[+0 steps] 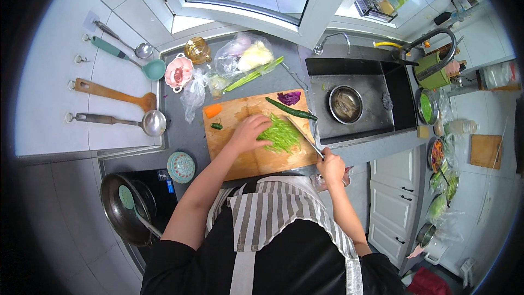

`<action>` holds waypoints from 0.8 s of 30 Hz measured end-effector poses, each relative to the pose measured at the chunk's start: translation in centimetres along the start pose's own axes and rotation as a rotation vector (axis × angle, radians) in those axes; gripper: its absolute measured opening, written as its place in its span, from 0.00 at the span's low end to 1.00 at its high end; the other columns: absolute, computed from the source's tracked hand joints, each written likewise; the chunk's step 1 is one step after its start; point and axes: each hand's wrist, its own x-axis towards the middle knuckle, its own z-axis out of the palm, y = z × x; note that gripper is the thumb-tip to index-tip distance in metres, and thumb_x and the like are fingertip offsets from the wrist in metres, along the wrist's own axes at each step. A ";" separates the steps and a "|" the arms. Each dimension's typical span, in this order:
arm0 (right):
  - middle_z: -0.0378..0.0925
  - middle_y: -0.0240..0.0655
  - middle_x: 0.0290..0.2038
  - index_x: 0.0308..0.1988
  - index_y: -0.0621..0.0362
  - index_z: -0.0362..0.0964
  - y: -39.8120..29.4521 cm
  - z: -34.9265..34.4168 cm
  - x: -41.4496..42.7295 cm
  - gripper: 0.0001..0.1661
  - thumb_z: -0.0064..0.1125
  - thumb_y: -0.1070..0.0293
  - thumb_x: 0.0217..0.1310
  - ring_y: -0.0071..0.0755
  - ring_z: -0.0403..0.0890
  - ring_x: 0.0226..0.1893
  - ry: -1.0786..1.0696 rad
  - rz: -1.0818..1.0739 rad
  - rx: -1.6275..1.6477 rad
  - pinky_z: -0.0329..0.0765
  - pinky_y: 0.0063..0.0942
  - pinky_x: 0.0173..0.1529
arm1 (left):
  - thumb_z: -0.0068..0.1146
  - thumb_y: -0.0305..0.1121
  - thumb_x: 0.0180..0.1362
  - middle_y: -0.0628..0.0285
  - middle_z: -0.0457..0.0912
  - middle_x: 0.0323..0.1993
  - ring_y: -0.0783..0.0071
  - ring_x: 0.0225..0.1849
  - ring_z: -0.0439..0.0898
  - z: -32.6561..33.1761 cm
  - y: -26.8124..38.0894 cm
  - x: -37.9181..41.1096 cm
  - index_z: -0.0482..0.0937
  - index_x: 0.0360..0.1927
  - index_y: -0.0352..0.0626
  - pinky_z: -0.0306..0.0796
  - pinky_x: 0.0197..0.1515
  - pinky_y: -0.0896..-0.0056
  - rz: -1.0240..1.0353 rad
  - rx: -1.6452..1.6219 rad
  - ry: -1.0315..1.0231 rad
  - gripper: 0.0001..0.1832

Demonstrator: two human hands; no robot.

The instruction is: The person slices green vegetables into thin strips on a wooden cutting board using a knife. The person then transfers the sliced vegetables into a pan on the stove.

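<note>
On a wooden cutting board [245,164] lies a heap of thin green vegetable shreds [280,135]. My left hand [250,133] rests at the heap's left side, fingers spread; whether anything is under the palm is hidden. In my right hand [330,166] is the handle of a kitchen knife [306,137], its blade along the heap's right side. Behind the heap a cucumber [290,109] lies by a piece of purple cabbage [289,98]. A carrot piece [213,110] and a short dark green vegetable end [216,125] are at the board's left.
Right of the board is a sink [348,131] holding a metal bowl [346,104]. Behind the board lie green stalks [254,74], a plastic bag of vegetables [245,55] and a pink bowl [179,72]. A wok [118,221] and a patterned round item [181,167] are at left.
</note>
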 end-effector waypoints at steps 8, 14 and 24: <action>0.79 0.46 0.21 0.34 0.53 0.74 -0.6 0.0 0.8 0.09 0.57 0.67 0.47 0.52 0.81 0.24 -0.079 -0.123 -0.038 0.78 0.46 0.31 | 0.68 0.57 0.38 0.56 0.53 0.71 0.56 0.74 0.46 1.8 1.3 -0.9 0.59 0.67 0.44 0.41 0.73 0.48 0.009 0.233 -0.138 0.54; 0.78 0.46 0.21 0.36 0.52 0.76 0.9 -0.6 1.0 0.12 0.58 0.64 0.46 0.52 0.81 0.24 -0.063 -0.125 0.060 0.78 0.46 0.31 | 0.67 0.56 0.41 0.54 0.53 0.70 0.55 0.73 0.47 2.1 1.6 -0.5 0.60 0.66 0.40 0.43 0.73 0.49 -0.091 0.167 -0.058 0.52; 0.75 0.49 0.19 0.30 0.60 0.74 2.8 0.8 -2.5 0.13 0.61 0.60 0.53 0.52 0.78 0.20 0.035 0.260 0.466 0.73 0.41 0.27 | 0.59 0.31 0.51 0.60 0.77 0.36 0.60 0.45 0.73 3.7 -0.1 5.5 0.80 0.36 0.42 0.70 0.49 0.62 -0.102 0.179 0.261 0.08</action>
